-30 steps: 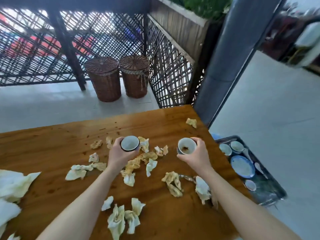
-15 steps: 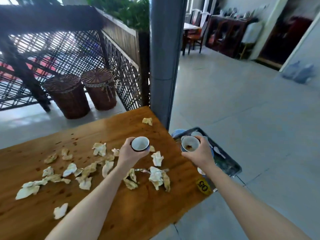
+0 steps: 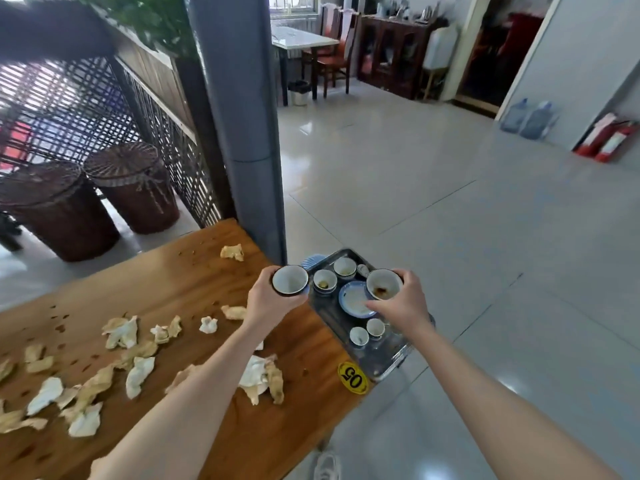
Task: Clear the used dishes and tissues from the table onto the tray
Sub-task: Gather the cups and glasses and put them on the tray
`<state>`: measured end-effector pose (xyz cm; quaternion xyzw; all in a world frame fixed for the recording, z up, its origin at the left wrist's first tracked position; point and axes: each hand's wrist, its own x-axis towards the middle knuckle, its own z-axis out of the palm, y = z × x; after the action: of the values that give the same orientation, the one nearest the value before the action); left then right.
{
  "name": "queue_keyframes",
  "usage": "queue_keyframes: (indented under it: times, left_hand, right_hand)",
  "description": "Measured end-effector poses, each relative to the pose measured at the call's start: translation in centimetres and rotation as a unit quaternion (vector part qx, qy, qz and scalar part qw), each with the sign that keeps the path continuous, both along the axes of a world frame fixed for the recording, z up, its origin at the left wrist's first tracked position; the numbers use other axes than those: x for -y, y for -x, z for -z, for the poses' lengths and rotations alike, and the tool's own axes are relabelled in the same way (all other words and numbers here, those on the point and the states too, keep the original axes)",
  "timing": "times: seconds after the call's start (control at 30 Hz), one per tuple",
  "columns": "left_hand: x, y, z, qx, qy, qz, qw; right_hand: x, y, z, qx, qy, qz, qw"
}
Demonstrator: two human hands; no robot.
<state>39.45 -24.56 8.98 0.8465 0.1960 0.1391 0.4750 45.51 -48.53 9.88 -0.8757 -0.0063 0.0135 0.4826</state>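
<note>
My left hand (image 3: 268, 303) grips a white cup with a dark outside (image 3: 290, 280) at the table's right edge, beside the tray. My right hand (image 3: 403, 306) holds a second cup with brown dregs (image 3: 383, 284) above the metal tray (image 3: 388, 362). The tray sits lower than the table, to its right, and carries several small cups (image 3: 325, 281) and a blue-rimmed plate (image 3: 355, 301). Many crumpled used tissues (image 3: 121, 332) lie scattered over the wooden table (image 3: 194, 282).
A grey pillar (image 3: 242, 133) rises just behind the table's far right corner. Two wicker baskets (image 3: 135, 188) stand by a lattice fence at the back left. A yellow "05" sticker (image 3: 352, 377) marks the table's corner. Tiled floor (image 3: 485, 271) spreads to the right.
Both hands have carried their cups rightwards from the table's middle to the tray. The view has swung right, so the tray and the room beyond now show.
</note>
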Motion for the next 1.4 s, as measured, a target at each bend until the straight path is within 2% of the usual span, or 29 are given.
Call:
queue_keyframes:
  times: [0.23,0.57,0.93,1.07,1.4]
  left_hand:
    - [1.0,-7.6,1.5,0.013,0.022,0.002,1.0]
    - [1.7,-16.6,4.3,-0.021,0.069,-0.006,0.997]
    - [7.5,-17.0,9.2,-0.089,0.11,-0.084,0.986]
    - [10.1,-17.3,10.4,-0.099,0.128,-0.147,0.976]
    - [17.8,-15.3,14.0,-0.117,0.167,-0.256,0.945]
  right_hand:
    - [1.8,-7.0,0.6,0.0,0.022,0.017,1.0]
    - [2.6,-15.9,2.6,-0.036,0.054,0.001,0.998]
    - [4.8,-20.9,7.7,-0.09,0.058,-0.092,0.99]
    - [6.8,-23.8,9.0,-0.089,0.095,-0.168,0.977]
    - [9.7,-25.8,13.7,-0.122,0.136,-0.267,0.946]
